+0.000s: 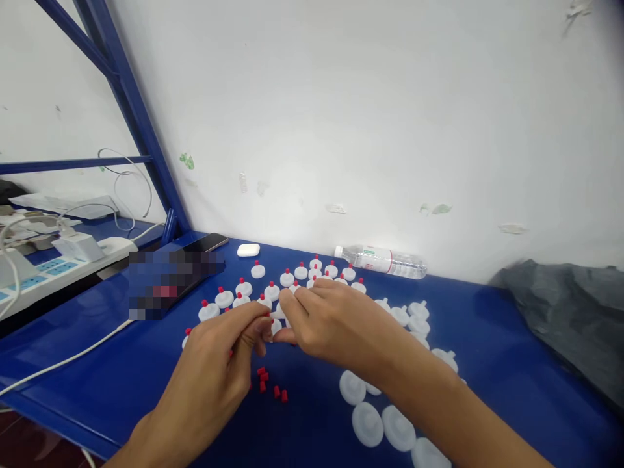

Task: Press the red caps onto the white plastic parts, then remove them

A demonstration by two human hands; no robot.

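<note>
Currently, both hands work close together, fingertips nearly meeting at one white stemmed disc (pixel 281 311), the reference point for all positions below. The right hand (pixel 329 318) grips this disc, its stem directed left. The left hand (pixel 214 361) pinches at the stem end, where a sliver of red cap (pixel 267 314) shows; whether the cap is seated cannot be determined.

Loose red caps (pixel 263 387) lie on the blue table (pixel 302 432), on the near side of the held disc. Capped discs (pixel 224 298) stand to its left and beyond it, red ends up. Uncapped discs (pixel 368 424) lie to its right, partly covered by the right forearm.

Farther out, a clear plastic bottle (pixel 385 260) lies on its side beyond and right of the held disc. A white earbud case (pixel 248 250) sits beyond and left; a power strip (pixel 53 268) is far left. Black plastic sheeting (pixel 575 318) is far right.
</note>
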